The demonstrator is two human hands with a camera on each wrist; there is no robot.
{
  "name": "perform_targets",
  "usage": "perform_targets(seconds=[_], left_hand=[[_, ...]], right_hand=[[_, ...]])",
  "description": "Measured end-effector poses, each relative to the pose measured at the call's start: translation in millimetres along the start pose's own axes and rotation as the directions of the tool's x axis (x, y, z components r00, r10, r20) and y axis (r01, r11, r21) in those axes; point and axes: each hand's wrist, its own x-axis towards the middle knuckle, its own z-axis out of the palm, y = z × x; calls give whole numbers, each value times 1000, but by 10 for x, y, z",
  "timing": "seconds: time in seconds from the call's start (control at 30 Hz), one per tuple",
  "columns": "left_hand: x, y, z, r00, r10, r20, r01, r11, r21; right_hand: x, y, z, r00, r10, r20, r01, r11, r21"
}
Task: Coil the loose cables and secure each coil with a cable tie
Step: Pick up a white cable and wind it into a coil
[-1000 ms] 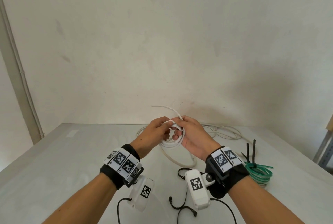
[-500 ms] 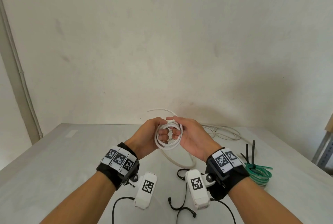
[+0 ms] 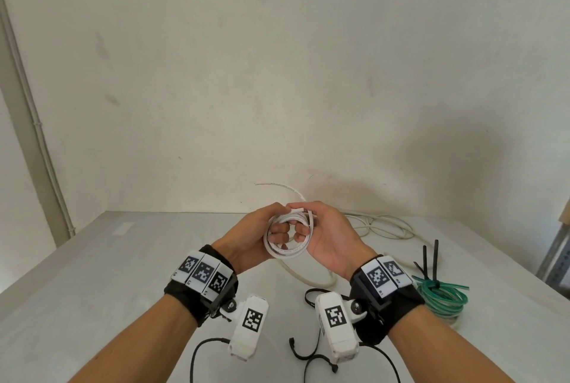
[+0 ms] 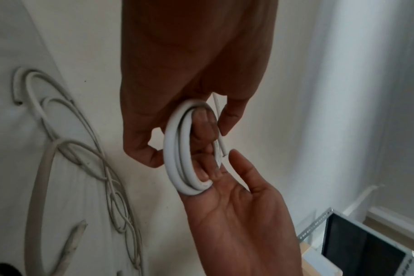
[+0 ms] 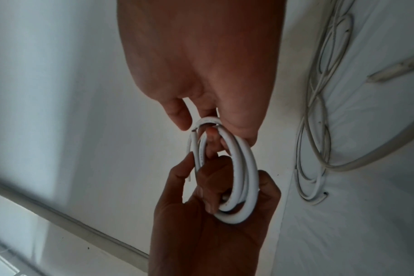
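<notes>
While both hands, left hand [image 3: 251,236] and right hand [image 3: 328,236], grip one white coil [image 3: 288,251], one green coil [image 3: 442,296] lies tied.

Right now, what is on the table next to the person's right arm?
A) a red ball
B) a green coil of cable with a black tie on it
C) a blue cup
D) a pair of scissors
B: a green cable coil lies on the table beside the right forearm, with a black cable tie cinched around it and its tails sticking up.
</notes>
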Motion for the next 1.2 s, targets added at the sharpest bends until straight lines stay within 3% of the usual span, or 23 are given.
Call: perform_targets(seconds=[0.2,0.53,0.67,0.8,0.9,1.0,1.2], left_hand=[[-74,37,10,992,-58,116,67,994,-82],[-84,31,-37,990,-110,84,111,994,-8],[-109,26,9,999,-30,34,29,999,19],[-83,1,34,997,59,-50,-48,979,199],[-46,42,35,993,75,-88,-58,983,174],[-20,83,35,992,56,-111,-46,995,92],[20,27,31,979,148,-140,-115,969,219]], right_hand=[[-6,-10,-28,999,30,26,-31,998,48],[-3,40,-21,1000,-16,17,17,995,-95],[3,53,-4,1000,-20,-1,19,994,-105],[-18,68,56,999,-39,32,46,970,-237],[-61,66,103,993,-80,84,107,917,-384],[-44,63,109,995,-74,66,95,907,-410],[-35,127,45,982,-182,52,182,832,-523]])
